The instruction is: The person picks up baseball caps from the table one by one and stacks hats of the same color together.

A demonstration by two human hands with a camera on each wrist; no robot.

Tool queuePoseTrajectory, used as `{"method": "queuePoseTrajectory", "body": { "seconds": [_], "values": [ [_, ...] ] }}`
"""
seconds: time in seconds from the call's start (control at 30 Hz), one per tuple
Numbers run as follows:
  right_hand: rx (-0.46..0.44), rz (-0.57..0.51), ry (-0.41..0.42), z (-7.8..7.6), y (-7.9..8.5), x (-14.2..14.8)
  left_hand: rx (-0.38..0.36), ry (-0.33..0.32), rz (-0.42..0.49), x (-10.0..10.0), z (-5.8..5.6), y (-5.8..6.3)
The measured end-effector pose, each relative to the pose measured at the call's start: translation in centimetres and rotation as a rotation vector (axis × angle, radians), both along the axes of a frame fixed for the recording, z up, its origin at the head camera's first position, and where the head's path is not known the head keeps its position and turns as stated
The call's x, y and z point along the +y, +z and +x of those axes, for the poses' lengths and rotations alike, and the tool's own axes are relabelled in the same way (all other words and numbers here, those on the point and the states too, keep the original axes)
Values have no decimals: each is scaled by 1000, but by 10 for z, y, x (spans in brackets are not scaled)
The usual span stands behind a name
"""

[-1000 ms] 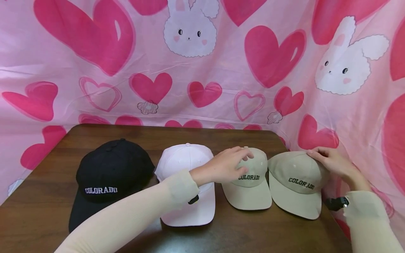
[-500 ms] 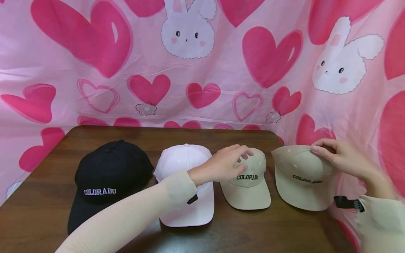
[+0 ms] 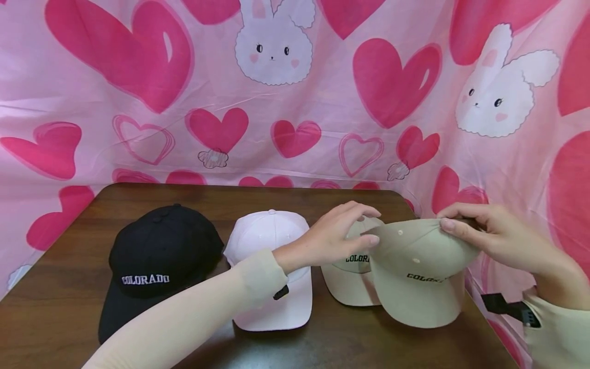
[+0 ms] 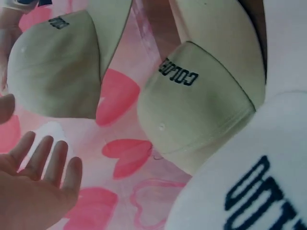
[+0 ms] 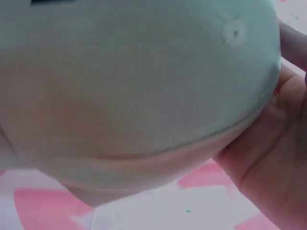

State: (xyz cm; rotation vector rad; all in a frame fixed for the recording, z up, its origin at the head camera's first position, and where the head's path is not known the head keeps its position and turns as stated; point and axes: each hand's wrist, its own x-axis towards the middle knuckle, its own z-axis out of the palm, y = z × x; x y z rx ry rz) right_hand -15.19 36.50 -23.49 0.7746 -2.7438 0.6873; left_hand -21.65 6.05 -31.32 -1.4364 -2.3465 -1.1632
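Observation:
My right hand (image 3: 502,238) pinches the crown of a beige cap (image 3: 415,256) lettered COLORADO, holding it raised and tilted in the head view. This cap partly covers a second beige cap (image 3: 352,287) lying on the table. My left hand (image 3: 338,233) hovers over the second cap, thumb and fingers spread near the raised cap's left edge. In the left wrist view that hand (image 4: 38,187) has relaxed fingers and a gap to the raised cap (image 4: 55,72). The raised cap's crown (image 5: 144,86) fills most of the right wrist view, my right palm (image 5: 273,153) behind it.
A white cap (image 3: 267,230) lies under my left forearm, which partly hides it. Farther left is a black cap (image 3: 161,246) lettered COLORADO. All rest on a brown wooden table (image 3: 221,197), with a pink heart-and-rabbit cloth (image 3: 322,92) hanging behind and to the right.
My right hand has lifted the right-hand beige cap off the table and swung it left, in front of the other beige cap. My left hand's fingers have spread slightly wider.

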Motion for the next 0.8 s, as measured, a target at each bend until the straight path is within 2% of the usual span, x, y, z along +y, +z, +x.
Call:
{"method": "queuePoseTrajectory", "body": {
  "seconds": [0.1, 0.23, 0.4, 0.57, 0.63, 0.8],
  "values": [
    [-51, -26, 118, -2, -3, -11, 1, -67, 15, 2, 3, 2],
    [-92, -24, 179, -5, -8, -24, -11, -94, 2, 5, 8, 2],
    [-143, -37, 185, -9, -14, -36, 9, -51, -7, 7, 12, 0],
    [-163, -31, 203, -13, -18, -43, 29, -87, 51, 7, 11, -3],
    [-164, -32, 212, -11, -15, -49, 19, -108, 78, 6, 11, -4],
    [-212, -62, 229, -17, -24, -42, -57, -140, 124, 5, 12, -5]
  ]
}}
